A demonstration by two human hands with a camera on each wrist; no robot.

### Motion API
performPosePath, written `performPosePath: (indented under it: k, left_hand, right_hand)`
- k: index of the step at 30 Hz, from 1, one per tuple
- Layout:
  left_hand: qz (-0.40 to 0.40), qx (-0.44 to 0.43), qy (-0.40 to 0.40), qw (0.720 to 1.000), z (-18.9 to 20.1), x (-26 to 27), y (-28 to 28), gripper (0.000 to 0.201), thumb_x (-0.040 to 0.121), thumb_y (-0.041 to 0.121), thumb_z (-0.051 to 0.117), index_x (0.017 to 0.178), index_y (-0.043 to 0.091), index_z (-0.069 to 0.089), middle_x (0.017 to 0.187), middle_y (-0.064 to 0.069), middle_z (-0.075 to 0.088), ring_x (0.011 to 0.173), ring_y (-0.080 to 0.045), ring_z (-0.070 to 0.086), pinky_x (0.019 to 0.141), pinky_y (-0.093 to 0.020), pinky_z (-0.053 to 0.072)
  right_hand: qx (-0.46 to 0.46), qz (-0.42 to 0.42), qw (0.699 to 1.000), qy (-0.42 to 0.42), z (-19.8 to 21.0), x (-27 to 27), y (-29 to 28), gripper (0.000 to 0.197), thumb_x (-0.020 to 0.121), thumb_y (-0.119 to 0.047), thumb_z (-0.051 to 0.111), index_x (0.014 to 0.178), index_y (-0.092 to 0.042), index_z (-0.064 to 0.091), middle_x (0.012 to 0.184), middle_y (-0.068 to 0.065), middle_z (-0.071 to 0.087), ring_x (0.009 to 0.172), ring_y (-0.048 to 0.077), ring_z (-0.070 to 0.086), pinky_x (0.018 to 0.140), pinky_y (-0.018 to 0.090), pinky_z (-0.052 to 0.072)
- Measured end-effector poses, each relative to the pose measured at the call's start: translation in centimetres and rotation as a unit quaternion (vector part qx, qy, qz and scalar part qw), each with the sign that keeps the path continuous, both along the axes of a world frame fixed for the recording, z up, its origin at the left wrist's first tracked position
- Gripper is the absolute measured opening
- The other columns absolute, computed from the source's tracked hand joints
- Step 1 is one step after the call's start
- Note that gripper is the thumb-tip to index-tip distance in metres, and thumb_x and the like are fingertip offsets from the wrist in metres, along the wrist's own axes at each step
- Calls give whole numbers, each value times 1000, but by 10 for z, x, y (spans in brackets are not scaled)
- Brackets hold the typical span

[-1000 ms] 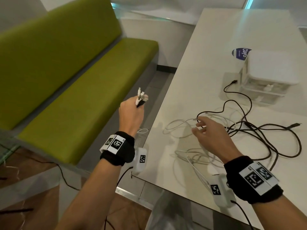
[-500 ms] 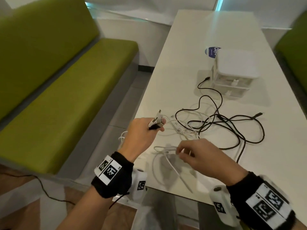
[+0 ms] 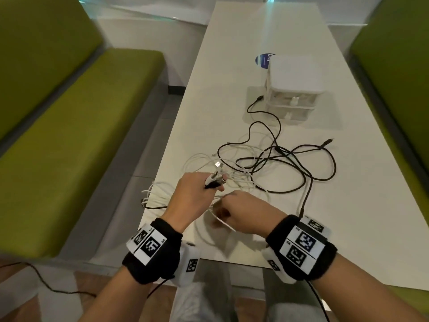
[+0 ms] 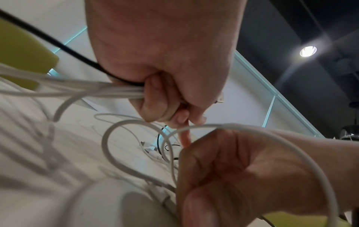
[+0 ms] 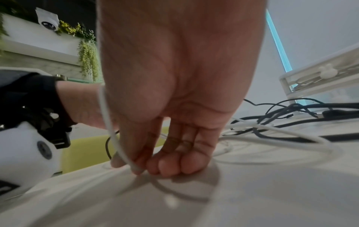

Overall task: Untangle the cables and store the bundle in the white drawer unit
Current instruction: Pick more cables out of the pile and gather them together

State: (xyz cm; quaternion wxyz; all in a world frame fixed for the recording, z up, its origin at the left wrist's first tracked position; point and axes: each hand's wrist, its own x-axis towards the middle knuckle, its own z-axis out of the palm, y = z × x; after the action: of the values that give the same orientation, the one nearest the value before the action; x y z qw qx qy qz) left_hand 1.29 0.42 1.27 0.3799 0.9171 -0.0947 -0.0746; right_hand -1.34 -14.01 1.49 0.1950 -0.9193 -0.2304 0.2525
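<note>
A tangle of white cables [image 3: 234, 163] and black cables [image 3: 299, 159] lies on the white table [image 3: 255, 31]. My left hand [image 3: 197, 194] grips a bunch of cable ends, white ones and one black, with a USB plug [image 3: 218, 164] sticking up; its curled fingers [image 4: 155, 98] hold the white strands [image 4: 101, 87]. Close beside it, my right hand [image 3: 243, 214] pinches a single white cable [image 5: 108, 122] near the table's front edge, fingertips [image 5: 136, 169] down on the surface. The white drawer unit [image 3: 293, 89] stands farther back, both drawers closed.
Green benches [image 3: 69, 135] run along the left and right [image 3: 399, 66] of the table. A blue round sticker [image 3: 263, 60] sits behind the drawer unit. A black wire [image 3: 46, 282] trails on the floor at lower left. Some white loops hang over the table's left edge [image 3: 151, 194].
My left hand has come in from over the bench to the table's front edge with the cable ends. My right hand has pulled back toward me and closed on a white cable.
</note>
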Motion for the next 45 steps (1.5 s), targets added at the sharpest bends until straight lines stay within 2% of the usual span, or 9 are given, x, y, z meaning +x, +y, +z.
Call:
performPosePath:
  k: [5,8,21,26,29,34,39,42,45]
  left_hand:
    - [24,-41,6,999,2,-1,-2,20,91,13,60,80,16,76,83,21,69,89,-8,65,81,-26,46]
    - [34,-53,-2,998,5,1,-3,24,93,13,59,76,16,76,80,30,62,86,1,59,71,-9,41]
    - [1,-96,12,995,13,-2,-55,35,94,24,54,61,29,65,62,7,67,73,-1,62,66,-23,43]
    - [34,-202,13,979,30,-5,-66,51,97,46,46,62,15,62,50,7,50,51,-7,46,54,-20,35]
    - [47,-235,27,970,41,-4,-72,51,94,55,47,60,17,57,55,-1,35,51,-15,30,53,-33,29]
    - [51,-310,71,947,48,-4,-77,53,88,52,58,77,2,65,45,10,30,43,-10,27,43,-22,25]
    - [20,-406,124,905,51,-6,-78,39,78,57,60,70,19,63,55,1,29,43,-10,23,40,-23,20]
    - [18,-423,161,892,55,-5,-77,67,76,58,58,96,-6,61,52,5,29,40,-7,23,37,-20,20]
    - [13,-425,191,885,55,-6,-76,61,76,61,53,93,4,62,49,4,31,37,-6,25,37,-20,21]
  right_hand:
    - [-31,-14,999,-25,-4,-4,2,6,89,-13,51,94,-14,55,88,11,59,83,32,57,67,35,44]
    - [-37,-50,998,-23,5,-5,-11,32,89,-18,57,119,-9,47,101,14,60,89,31,58,66,32,41]
    - [146,-309,930,-136,35,-10,-69,10,79,-18,60,79,-22,50,62,-5,54,61,15,49,57,32,39]
    - [269,-306,892,-198,37,-15,-68,20,87,-8,60,95,-22,49,68,-5,57,56,12,52,53,18,39]
    - [336,-310,864,-208,41,-15,-63,24,92,-10,62,104,-24,48,81,-8,60,56,14,60,56,31,51]
    - [413,-322,834,-175,49,-20,-56,25,93,-8,64,105,-21,47,89,-5,66,46,22,62,46,32,49]
    - [478,-341,794,-156,50,-22,-46,26,92,-3,61,105,-22,49,91,-6,69,45,25,57,43,27,43]
    - [492,-336,787,-158,51,-22,-42,29,92,-1,61,105,-24,50,91,-5,69,45,20,55,44,25,43]
    - [478,-315,805,-156,49,-20,-41,37,90,3,61,113,-23,47,88,-2,69,48,13,57,47,21,43]
